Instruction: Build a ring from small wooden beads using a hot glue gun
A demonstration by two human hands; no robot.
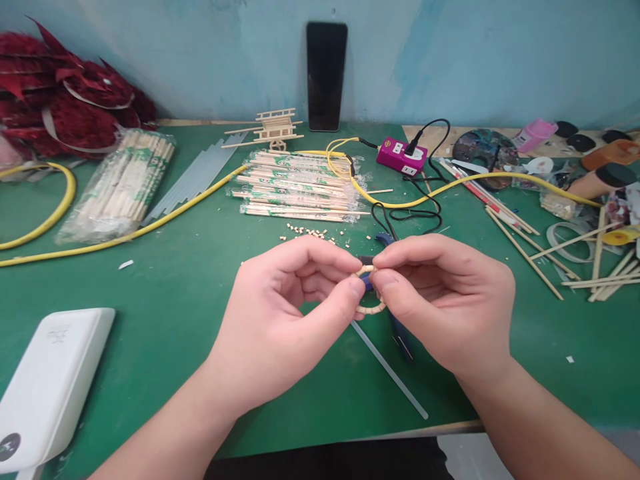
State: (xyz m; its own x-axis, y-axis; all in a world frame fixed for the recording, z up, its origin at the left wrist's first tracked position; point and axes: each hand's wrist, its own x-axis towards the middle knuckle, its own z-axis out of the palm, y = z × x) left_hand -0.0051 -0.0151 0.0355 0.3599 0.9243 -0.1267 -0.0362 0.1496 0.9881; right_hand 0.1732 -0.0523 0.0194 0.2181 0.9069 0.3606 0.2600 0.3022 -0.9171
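Observation:
Between both hands is a small ring of short wooden pieces (371, 310), held over the green table. My left hand (295, 313) pinches its left side with thumb and fingertips. On the opposite side, my right hand (445, 300) grips the ring between thumb and index finger. The fingertips of the two hands nearly meet at the ring's top. A blue-handled tool (400, 333) lies beneath the hands, partly hidden by them. Beside it, a translucent glue stick (393, 373) slants toward the front edge. Tiny cut wooden pieces (313, 232) are scattered just beyond my left hand.
Packed chopsticks (300, 183), a small wooden cart model (277, 128) and a phone (327, 77) stand or lie behind. A purple power strip (401, 157) and yellow cable (185, 208) cross the back. A white power bank (55, 387) is at left, loose sticks (525, 253) at right.

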